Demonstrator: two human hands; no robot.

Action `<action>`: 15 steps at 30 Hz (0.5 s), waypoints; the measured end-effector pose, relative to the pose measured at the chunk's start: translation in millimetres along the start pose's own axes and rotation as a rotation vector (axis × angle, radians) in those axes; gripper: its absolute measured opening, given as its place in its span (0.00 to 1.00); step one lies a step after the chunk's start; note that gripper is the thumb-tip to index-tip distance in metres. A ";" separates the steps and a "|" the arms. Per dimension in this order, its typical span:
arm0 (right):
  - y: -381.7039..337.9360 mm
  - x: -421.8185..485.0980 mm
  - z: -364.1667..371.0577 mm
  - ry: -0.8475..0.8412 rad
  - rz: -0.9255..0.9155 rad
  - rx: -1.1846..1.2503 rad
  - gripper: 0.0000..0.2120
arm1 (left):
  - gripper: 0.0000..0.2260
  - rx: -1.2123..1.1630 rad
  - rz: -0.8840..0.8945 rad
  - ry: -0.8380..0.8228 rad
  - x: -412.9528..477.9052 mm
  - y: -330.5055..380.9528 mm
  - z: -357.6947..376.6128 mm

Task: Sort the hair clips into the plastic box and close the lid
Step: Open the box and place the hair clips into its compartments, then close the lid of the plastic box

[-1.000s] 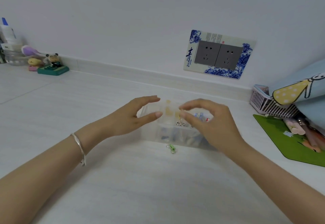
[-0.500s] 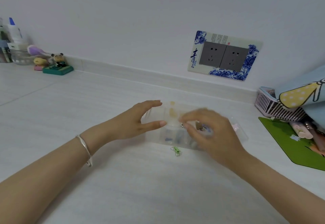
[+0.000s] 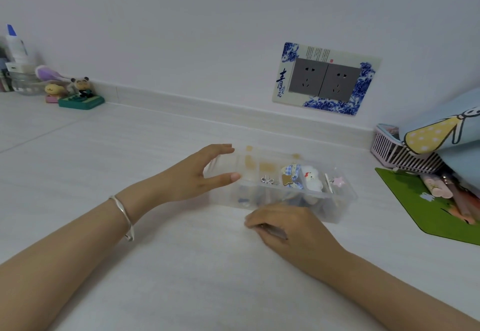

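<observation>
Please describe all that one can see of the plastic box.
The plastic box is clear, low and rectangular, on the white table, with its top open. Its top tray is split into compartments that hold a silver clip, a blue checked clip, a white plush clip and a pink star clip; darker things show blurred below. The left hand grips its left end between thumb and fingers. The right hand lies before its near wall.

Left grip [image 3: 197,175] holds the left end of plastic box [image 3: 342,201] between thumb and fingers. Right grip [image 3: 291,229] knuckles-up on surface [image 3: 181,278] just in front of box, fingers curled down, whatever's under them hidden. Hair clips [image 3: 313,177] in box compartments. Bracelet [image 3: 124,216] on left wrist.
</observation>
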State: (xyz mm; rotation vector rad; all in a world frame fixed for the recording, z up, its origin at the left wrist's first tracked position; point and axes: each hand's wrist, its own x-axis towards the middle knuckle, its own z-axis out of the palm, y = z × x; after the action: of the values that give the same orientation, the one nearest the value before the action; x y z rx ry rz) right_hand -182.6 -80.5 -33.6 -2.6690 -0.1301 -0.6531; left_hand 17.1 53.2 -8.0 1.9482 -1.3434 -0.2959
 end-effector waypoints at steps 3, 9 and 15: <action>-8.9 1.7 -8.9 0.063 0.017 0.071 0.10 | 0.36 -0.012 0.001 -0.002 0.4 0.1 0.4; -13.7 48.9 -49.4 0.292 0.154 0.374 0.14 | 0.36 -0.029 -0.003 -0.001 0.7 -0.4 -1.3; 2.0 73.3 -36.5 0.060 0.208 0.341 0.17 | 0.37 -0.024 -0.004 0.009 0.0 0.6 -0.9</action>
State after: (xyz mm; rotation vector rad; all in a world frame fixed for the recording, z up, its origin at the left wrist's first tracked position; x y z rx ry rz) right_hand -132.8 -96.8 29.3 -2.2949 0.0491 -0.5846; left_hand 17.2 53.5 -7.0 1.9304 -1.3249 -0.3027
